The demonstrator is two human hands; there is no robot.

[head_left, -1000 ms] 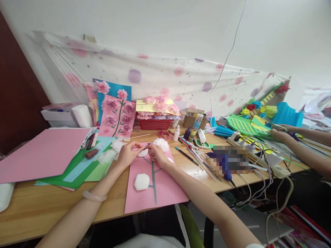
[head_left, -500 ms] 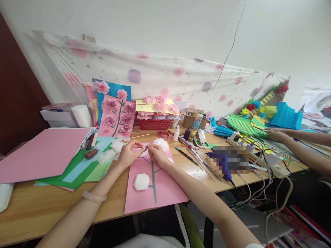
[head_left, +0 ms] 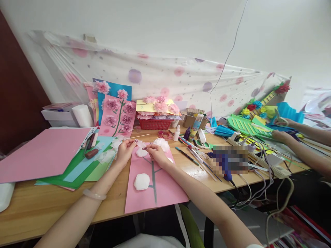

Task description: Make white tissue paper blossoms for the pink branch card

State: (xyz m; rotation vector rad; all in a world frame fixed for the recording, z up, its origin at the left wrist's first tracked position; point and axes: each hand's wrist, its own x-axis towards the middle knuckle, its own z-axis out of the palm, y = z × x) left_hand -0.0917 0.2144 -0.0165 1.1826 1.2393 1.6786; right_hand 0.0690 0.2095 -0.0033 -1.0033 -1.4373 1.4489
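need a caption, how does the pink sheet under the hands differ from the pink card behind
The pink sheet lies flat; the pink card stands tilted up. The sheet carries white pieces, the card pink flowers. The sheet's stem is grey-green and nearly straight; the card's stem is darker green and curved. Both are pink.

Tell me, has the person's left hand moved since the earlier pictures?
Yes: the left hand has shifted slightly left, away from the fluffy white flower, which has stayed in place.

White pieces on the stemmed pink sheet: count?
4: lower-left piece, upper-left piece, fluffy upper-right piece, small piece beside the right hand. Others may be hidden.
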